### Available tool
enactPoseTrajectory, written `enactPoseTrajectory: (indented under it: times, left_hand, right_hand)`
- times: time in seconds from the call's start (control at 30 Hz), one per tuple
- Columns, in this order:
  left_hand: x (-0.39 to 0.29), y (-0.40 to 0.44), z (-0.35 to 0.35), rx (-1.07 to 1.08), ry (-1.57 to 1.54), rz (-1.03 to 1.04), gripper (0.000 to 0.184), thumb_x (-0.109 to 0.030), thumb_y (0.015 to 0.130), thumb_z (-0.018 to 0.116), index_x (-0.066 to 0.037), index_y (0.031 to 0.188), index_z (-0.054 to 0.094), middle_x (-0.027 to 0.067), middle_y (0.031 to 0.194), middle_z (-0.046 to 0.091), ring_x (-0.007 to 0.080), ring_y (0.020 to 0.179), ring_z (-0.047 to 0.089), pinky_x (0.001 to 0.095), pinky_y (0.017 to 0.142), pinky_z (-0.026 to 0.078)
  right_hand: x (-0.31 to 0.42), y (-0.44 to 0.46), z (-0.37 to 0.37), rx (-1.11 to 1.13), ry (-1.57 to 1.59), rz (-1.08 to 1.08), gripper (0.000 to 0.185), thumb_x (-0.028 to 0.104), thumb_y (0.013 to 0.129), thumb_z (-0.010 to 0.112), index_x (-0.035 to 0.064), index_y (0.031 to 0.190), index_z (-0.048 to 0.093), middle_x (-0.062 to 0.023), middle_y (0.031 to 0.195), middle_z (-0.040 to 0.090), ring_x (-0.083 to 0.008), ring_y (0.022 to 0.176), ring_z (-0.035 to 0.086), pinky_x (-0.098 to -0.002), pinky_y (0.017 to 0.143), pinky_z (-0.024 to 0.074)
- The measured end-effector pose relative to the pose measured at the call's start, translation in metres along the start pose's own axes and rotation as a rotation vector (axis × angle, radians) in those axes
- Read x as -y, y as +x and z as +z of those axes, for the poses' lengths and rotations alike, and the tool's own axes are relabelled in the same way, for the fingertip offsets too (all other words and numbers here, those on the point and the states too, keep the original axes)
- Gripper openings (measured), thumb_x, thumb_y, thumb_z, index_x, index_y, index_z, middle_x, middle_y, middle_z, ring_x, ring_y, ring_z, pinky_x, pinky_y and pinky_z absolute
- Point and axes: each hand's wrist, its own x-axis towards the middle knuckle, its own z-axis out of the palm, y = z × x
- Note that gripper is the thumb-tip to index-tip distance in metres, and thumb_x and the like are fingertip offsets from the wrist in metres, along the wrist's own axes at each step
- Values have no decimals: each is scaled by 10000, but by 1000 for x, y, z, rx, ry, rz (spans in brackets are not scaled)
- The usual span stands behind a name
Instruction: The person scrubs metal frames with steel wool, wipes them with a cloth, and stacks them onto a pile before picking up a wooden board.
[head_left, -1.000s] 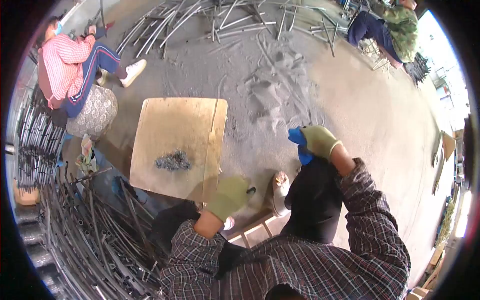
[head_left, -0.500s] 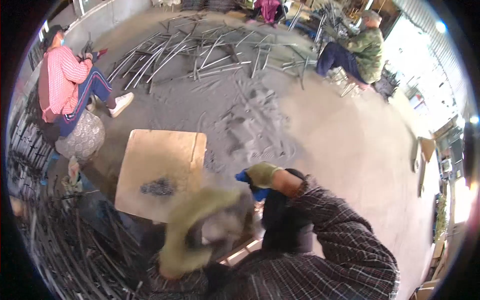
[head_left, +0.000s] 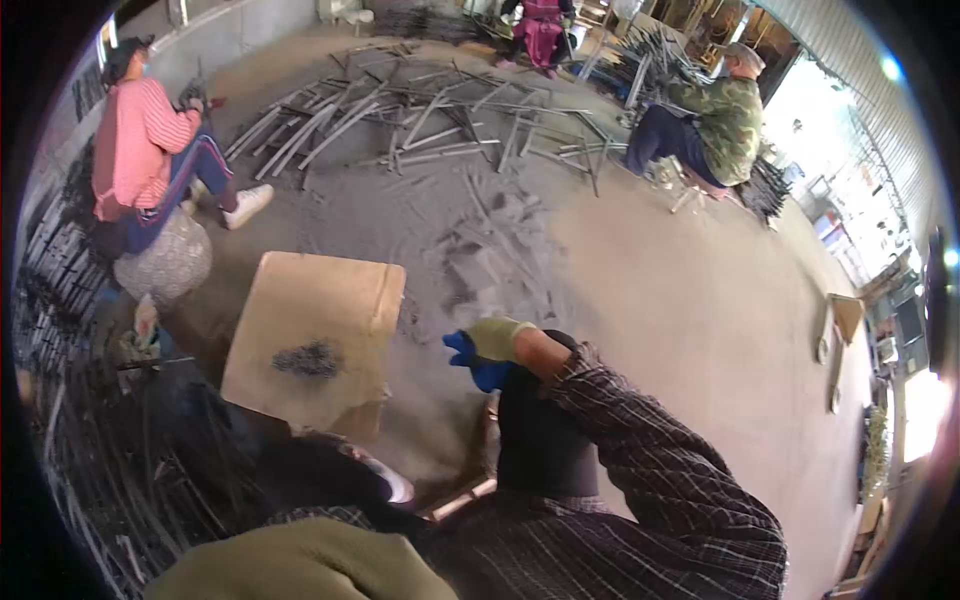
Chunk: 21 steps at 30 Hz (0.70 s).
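My right hand (head_left: 485,352), in a pale green glove with blue fingers, rests by my right knee. Its fingers bend downward, and whether they hold anything is hidden. Close to the camera at the bottom edge is my left hand (head_left: 300,565), gloved in green; only its back shows and its fingers are out of sight. In front of my legs, left of my right hand, stands a tan board (head_left: 330,300) with a small dark heap of bits (head_left: 308,359) on it.
Metal tubes (head_left: 420,120) lie scattered across the floor ahead, beside grey powder (head_left: 500,250). Long dark rods (head_left: 110,470) are piled at the left. One person (head_left: 140,150) sits at the left, another (head_left: 720,120) at the right back, and a third (head_left: 540,30) farther off.
My left hand has come up from beside the board toward the camera. The view has tilted up, and my right hand appears farther left, still near my knee.
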Motion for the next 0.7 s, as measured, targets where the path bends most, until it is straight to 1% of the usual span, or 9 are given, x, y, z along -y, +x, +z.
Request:
enactPoseTrajectory:
  times: [0.13, 0.23, 0.37, 0.5, 0.57, 0.6, 0.63, 0.67, 0.7]
  left_hand:
    - [-4, -4, 5, -30, -46, -21, 312, -101, 882, 592, 24, 1167, 605, 116, 1048, 665, 160, 919, 641, 287, 802, 510]
    - [-6, -5, 9, -46, -65, -24, 317, -117, 891, 588, 24, 1175, 604, 112, 1046, 665, 159, 920, 637, 288, 806, 509]
    - [-7, -6, 11, -61, -108, -35, 325, -137, 904, 582, 24, 1186, 602, 106, 1043, 664, 157, 920, 633, 289, 810, 506]
    - [-12, -18, 6, -103, -137, -49, 334, -158, 917, 577, 24, 1196, 600, 99, 1041, 663, 155, 921, 628, 290, 814, 504]
    - [-16, -24, 4, -128, -164, -59, 339, -168, 923, 574, 24, 1201, 598, 96, 1039, 662, 154, 921, 626, 291, 816, 503]
    - [-18, -28, 2, -147, -174, -63, 341, -173, 926, 572, 23, 1204, 598, 95, 1039, 662, 153, 921, 625, 291, 817, 502]
    - [-21, -33, 2, -171, -188, -67, 344, -179, 930, 571, 23, 1207, 597, 93, 1038, 662, 153, 921, 624, 291, 818, 501]
    - [-23, -39, 1, -195, -208, -74, 347, -184, 933, 569, 23, 1209, 597, 92, 1037, 662, 152, 921, 623, 292, 819, 501]
    - [-25, -46, 2, -231, -226, -85, 349, -189, 936, 568, 23, 1212, 596, 90, 1037, 661, 152, 921, 621, 292, 820, 500]
  right_hand:
    - [-9, 5, 0, 70, -76, 83, 554, 526, 847, 599, 131, 1235, 609, -196, 1099, 662, -380, 996, 630, -454, 838, 485]
    - [-7, 1, 1, -36, -82, -23, 385, 377, 885, 622, 138, 1187, 617, -189, 969, 688, -384, 897, 646, -452, 761, 501]
    - [-19, 4, 8, 58, -17, 135, 513, 521, 847, 603, 135, 1183, 641, -196, 1072, 670, -384, 979, 635, -448, 840, 489]
    - [-9, 1, 1, 9, -97, 26, 554, 470, 851, 606, 153, 1303, 561, -177, 1108, 667, -369, 989, 640, -438, 840, 501]
    - [-10, 3, 4, 35, -139, 100, 549, 455, 851, 616, 144, 1300, 563, -168, 1110, 672, -362, 970, 646, -430, 845, 507]
    - [-22, 8, 9, 59, -149, 9, 580, 510, 856, 605, 153, 1311, 557, -160, 1117, 673, -357, 946, 648, -425, 852, 509]
    - [-16, -4, 4, 6, -48, -113, 580, 554, 848, 596, 149, 1262, 592, -165, 1100, 675, -350, 915, 651, -434, 827, 513]
    - [3, -9, -6, 12, -129, 34, 512, 538, 847, 601, 107, 1117, 659, -175, 1026, 687, -354, 861, 651, -444, 788, 509]
    - [18, -23, -15, -55, -103, 32, 480, 543, 850, 602, 86, 969, 685, -191, 936, 688, -367, 793, 639, -462, 749, 499]
